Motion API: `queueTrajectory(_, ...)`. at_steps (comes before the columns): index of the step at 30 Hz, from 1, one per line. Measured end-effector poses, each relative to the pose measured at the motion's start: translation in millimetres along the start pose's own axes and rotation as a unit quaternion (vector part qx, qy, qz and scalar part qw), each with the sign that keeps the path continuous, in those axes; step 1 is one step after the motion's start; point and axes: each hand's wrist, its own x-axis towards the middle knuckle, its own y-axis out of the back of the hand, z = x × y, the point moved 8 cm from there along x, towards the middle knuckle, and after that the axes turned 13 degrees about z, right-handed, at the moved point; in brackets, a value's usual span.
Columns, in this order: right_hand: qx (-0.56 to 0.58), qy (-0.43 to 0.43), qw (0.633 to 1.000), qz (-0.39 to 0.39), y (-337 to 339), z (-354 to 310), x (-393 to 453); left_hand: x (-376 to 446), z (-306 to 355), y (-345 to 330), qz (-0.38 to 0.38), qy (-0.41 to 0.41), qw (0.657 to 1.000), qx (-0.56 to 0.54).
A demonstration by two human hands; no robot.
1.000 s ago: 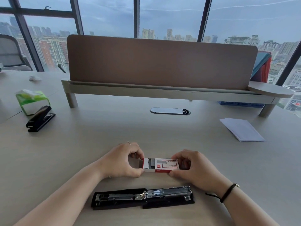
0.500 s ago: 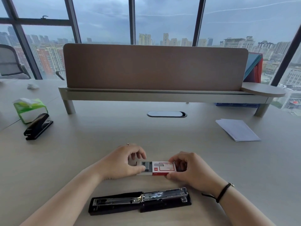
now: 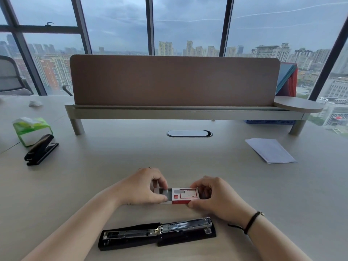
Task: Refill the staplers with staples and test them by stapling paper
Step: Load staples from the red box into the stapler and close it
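Lying closest to us on the desk (image 3: 75, 185) is the open stapler (image 3: 157, 235), flipped flat so its shiny metal track faces up and is ready for new staples. We cannot tell if any staples are left inside it.

Just past it, we hold the staple box (image 3: 181, 195). Our right hand (image 3: 216, 199) pinches the red and white sleeve to keep it steady. Our left hand (image 3: 143, 187) pinches the inner tray and the grey staples (image 3: 167, 194) poking out of it. Our fingers hide both ends of the box, so we cannot see how many staples it has.

Farther off on the right sits the paper stack (image 3: 270, 150), waiting for testing. Far left, a second stapler (image 3: 41, 149) is closed, beside a green tissue pack (image 3: 31, 129).
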Motion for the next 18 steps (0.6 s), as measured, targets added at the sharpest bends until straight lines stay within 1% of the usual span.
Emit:
queueTrajectory(6,0.005,0.002,1.000,0.003,-0.4,0.9,0.6,1.2,2.9,-0.5,-0.009,0.015,1.000,0.003)
queueTrajectory(12,-0.003,0.003,1.000,0.005,-0.4,1.1,1.0,0.0,-7.1,-2.6,-0.026,0.048,0.998,-0.041)
queueTrajectory(18,-0.006,0.004,1.000,0.001,-0.1,0.3,0.3,-0.5,-4.2,1.5,-0.018,0.029,0.999,-0.026)
